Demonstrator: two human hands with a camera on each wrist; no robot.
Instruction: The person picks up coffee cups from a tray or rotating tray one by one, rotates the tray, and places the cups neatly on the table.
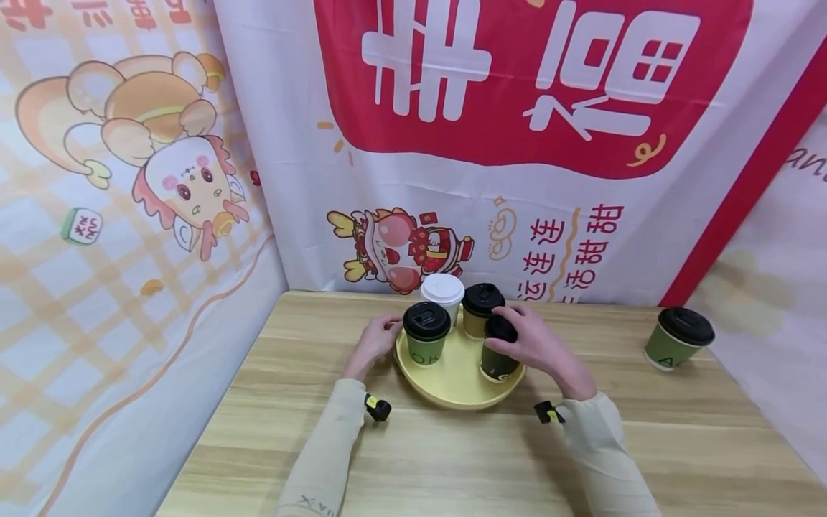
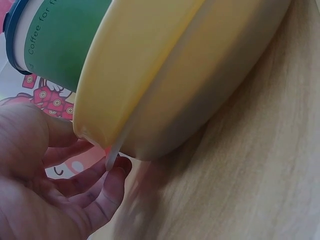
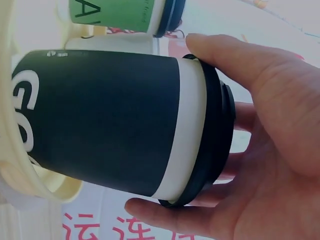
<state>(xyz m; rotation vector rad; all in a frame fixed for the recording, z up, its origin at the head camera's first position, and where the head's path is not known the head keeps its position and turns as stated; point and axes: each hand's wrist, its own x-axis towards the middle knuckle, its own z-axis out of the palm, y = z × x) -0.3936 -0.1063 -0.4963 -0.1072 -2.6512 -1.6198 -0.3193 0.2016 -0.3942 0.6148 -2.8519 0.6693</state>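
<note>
A round yellow tray (image 1: 460,370) stands on the table with several lidded paper coffee cups on it. My left hand (image 1: 375,343) holds the tray's left edge; in the left wrist view its curled fingers (image 2: 111,192) are at the rim. My right hand (image 1: 535,346) grips a dark cup (image 3: 105,120) by its black lid (image 3: 212,135), thumb on one side and fingers on the other. That cup stands at the tray's right side. Nearest the left hand is a green cup (image 1: 426,350) with a black lid. Behind are a white-lidded cup (image 1: 442,291) and a brown cup (image 1: 477,324) with a black lid.
Another green cup (image 1: 670,350) with a black lid stands on the wooden table (image 1: 452,459) at the far right. A printed cloth (image 1: 291,179) hangs along the table's back edge, and more printed cloth (image 1: 129,301) closes off the left side.
</note>
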